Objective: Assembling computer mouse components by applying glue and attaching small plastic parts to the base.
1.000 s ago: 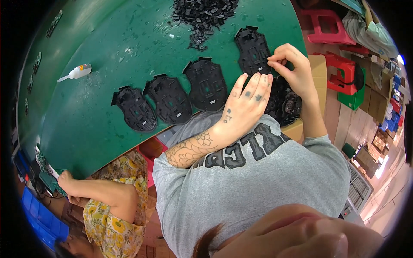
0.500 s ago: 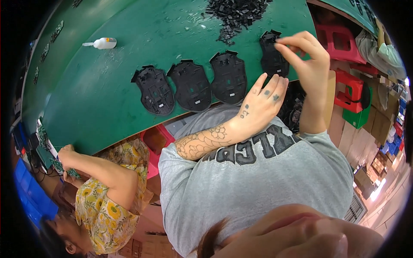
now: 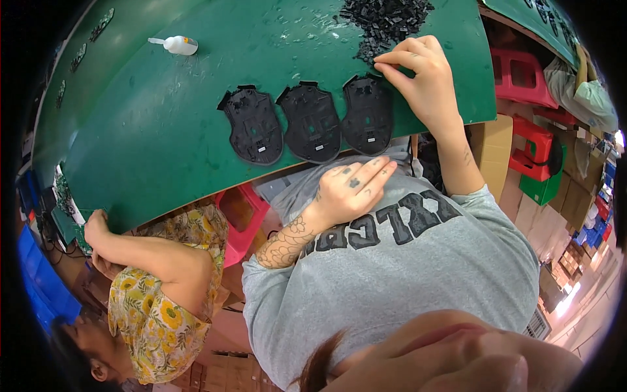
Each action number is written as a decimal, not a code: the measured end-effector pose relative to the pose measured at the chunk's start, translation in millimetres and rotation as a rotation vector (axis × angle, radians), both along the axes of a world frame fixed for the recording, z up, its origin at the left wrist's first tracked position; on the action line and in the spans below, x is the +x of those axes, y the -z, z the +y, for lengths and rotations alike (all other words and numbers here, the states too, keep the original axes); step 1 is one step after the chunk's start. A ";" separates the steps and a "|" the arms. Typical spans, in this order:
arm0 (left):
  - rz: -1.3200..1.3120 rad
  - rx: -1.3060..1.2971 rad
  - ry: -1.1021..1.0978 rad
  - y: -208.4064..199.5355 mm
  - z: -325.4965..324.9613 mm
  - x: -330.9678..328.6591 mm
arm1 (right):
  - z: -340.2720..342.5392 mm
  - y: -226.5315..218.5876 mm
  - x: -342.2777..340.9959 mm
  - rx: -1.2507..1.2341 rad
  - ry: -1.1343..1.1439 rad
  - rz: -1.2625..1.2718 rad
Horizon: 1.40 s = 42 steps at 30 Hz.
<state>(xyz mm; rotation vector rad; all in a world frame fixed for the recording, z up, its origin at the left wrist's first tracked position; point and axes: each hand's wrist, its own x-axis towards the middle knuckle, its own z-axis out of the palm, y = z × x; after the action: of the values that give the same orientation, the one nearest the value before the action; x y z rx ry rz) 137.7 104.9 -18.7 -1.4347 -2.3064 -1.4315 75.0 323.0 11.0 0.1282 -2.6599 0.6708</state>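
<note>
A white bottle [image 3: 180, 45] is laid toward eleven o'clock; three black shells [image 3: 313, 134] are lined up from eleven to one. The left hand [image 3: 349, 193] is held just below, the right hand [image 3: 426, 81] pinched closed at one beside black parts [image 3: 386, 23]; what either grips cannot be told.
</note>
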 end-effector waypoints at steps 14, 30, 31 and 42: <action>-0.031 -0.043 -0.066 5.5 8.2 -6.0 | 0.2 -8.6 67.9 -0.069 -0.254 -0.111; -0.034 -0.078 -0.031 12.3 4.8 -4.9 | -14.0 -26.6 50.1 -0.208 -0.181 -0.423; -0.041 -0.073 -0.031 12.0 4.7 -5.5 | -13.2 -29.0 47.6 -0.207 -0.180 -0.420; 0.027 -0.058 -0.048 12.0 7.3 -2.7 | 12.4 -23.7 2.5 -0.114 -0.094 -0.182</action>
<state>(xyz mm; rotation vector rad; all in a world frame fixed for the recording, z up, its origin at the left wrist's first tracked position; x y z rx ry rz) 135.0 112.2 -30.7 -1.3933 -2.3675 -1.3359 77.5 335.5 34.7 0.1681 -2.7944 0.9018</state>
